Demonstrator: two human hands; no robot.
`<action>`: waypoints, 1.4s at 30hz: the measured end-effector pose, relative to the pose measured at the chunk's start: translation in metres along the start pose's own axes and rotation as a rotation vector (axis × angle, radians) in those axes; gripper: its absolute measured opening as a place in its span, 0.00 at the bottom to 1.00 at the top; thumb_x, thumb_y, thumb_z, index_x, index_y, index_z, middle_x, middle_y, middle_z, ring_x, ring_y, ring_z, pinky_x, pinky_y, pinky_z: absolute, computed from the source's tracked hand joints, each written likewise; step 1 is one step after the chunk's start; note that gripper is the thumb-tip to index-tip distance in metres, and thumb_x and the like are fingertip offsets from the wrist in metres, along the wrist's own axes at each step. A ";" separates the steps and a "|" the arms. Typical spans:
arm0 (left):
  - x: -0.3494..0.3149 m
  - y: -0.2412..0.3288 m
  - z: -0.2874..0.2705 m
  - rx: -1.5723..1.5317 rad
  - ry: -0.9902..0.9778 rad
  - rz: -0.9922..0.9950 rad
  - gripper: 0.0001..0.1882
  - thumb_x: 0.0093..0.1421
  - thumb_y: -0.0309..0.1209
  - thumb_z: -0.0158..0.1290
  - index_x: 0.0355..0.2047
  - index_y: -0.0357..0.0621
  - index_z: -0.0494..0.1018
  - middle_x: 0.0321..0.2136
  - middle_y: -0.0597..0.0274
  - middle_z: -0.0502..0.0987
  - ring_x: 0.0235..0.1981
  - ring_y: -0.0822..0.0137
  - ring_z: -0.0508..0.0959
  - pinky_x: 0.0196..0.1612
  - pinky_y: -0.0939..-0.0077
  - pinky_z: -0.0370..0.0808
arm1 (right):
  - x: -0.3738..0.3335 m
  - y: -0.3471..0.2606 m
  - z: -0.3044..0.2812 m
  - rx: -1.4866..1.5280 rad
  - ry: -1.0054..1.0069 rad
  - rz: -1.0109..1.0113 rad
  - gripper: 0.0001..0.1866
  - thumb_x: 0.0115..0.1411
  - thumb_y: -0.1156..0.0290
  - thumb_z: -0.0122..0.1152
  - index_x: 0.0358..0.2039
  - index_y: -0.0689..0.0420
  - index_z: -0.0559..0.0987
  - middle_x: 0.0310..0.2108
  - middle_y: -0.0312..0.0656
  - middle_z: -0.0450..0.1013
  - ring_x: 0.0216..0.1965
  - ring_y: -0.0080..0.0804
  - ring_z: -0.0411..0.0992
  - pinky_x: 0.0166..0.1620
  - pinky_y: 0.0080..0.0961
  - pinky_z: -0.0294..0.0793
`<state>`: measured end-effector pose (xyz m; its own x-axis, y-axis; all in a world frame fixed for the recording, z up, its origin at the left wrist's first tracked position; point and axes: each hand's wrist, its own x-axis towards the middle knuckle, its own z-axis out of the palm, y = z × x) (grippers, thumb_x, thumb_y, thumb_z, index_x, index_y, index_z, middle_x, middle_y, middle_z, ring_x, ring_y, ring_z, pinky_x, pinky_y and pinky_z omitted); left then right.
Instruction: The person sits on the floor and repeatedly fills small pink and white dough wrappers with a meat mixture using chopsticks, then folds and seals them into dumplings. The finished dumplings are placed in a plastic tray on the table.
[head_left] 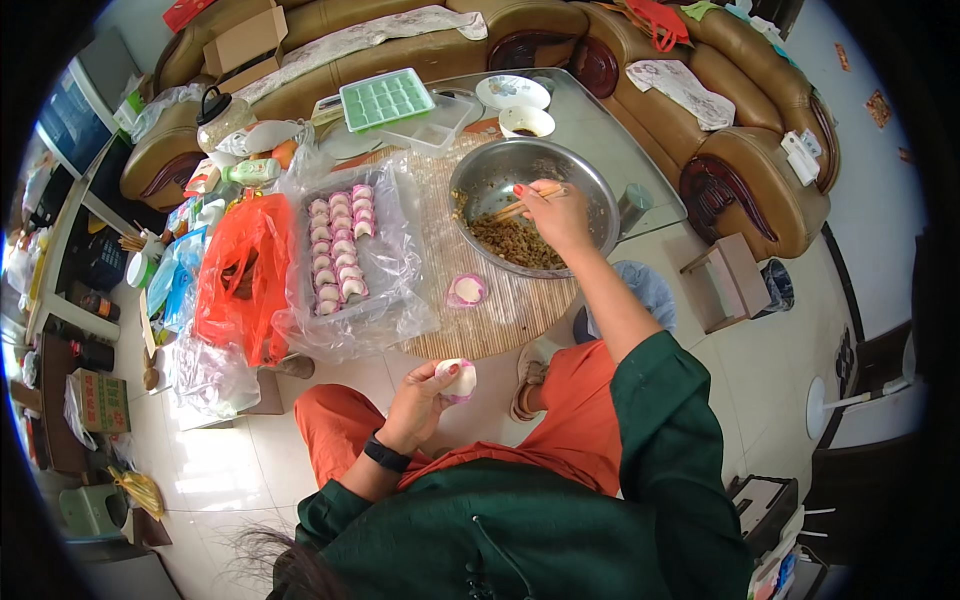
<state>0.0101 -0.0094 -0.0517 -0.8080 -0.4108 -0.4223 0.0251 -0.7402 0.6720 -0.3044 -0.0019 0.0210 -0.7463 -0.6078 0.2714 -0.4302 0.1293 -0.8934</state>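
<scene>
A round white dumpling wrapper (458, 381) with a pinkish edge rests in my left hand (421, 402), held between thumb and fingers in front of my lap. Over the large steel bowl (597, 178), my right hand (556, 214) grips a pair of wooden chopsticks (512, 211). Their tips reach down into the brown minced filling (517, 245). More wrappers (467, 290) lie in a small stack on the woven mat, between bowl and tray. To the left, a plastic-lined tray (392, 290) holds rows of folded pink-and-white dumplings (342, 237).
A red plastic bag (245, 280) sits left of the tray, beside bottles and packets. Behind stand a green compartment tray (387, 99), a clear plastic container (432, 128), a small bowl of dark sauce (526, 122) and a patterned dish (513, 92). A bin (645, 290) stands beneath the table's right edge.
</scene>
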 end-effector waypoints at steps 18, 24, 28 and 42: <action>0.066 0.077 0.031 -0.021 -0.013 0.187 0.16 0.65 0.27 0.42 0.52 0.33 0.66 0.46 0.56 0.73 0.46 0.64 0.75 0.50 0.68 0.73 | -0.055 0.012 -0.075 0.837 0.152 0.243 0.16 0.60 0.67 0.61 0.37 0.69 0.75 0.37 0.49 0.75 0.36 0.34 0.76 0.39 0.27 0.80; 0.084 0.088 0.055 -0.141 -0.125 0.116 0.19 0.68 0.34 0.37 0.52 0.33 0.63 0.47 0.51 0.72 0.45 0.59 0.75 0.49 0.63 0.73 | -0.106 -0.035 -0.091 0.703 0.011 0.000 0.12 0.62 0.69 0.58 0.35 0.68 0.77 0.36 0.49 0.75 0.36 0.36 0.76 0.41 0.28 0.78; 0.073 0.095 0.069 -0.176 -0.133 0.053 0.20 0.69 0.38 0.36 0.52 0.36 0.62 0.48 0.51 0.72 0.46 0.56 0.75 0.51 0.60 0.72 | -0.129 -0.053 -0.098 0.102 -0.031 -0.452 0.07 0.57 0.73 0.61 0.32 0.64 0.79 0.33 0.48 0.76 0.36 0.36 0.76 0.40 0.27 0.76; 0.066 0.090 0.052 -0.190 -0.178 -0.099 0.28 0.68 0.48 0.36 0.49 0.32 0.67 0.44 0.53 0.75 0.44 0.54 0.77 0.51 0.62 0.74 | -0.172 -0.067 -0.109 0.032 -0.207 -0.691 0.06 0.50 0.76 0.66 0.28 0.64 0.79 0.32 0.48 0.75 0.34 0.43 0.76 0.36 0.33 0.77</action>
<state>-0.0717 -0.0756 0.0127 -0.9024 -0.2441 -0.3551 0.0373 -0.8653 0.4999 -0.2025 0.1791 0.0736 -0.1960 -0.6791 0.7074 -0.7518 -0.3591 -0.5531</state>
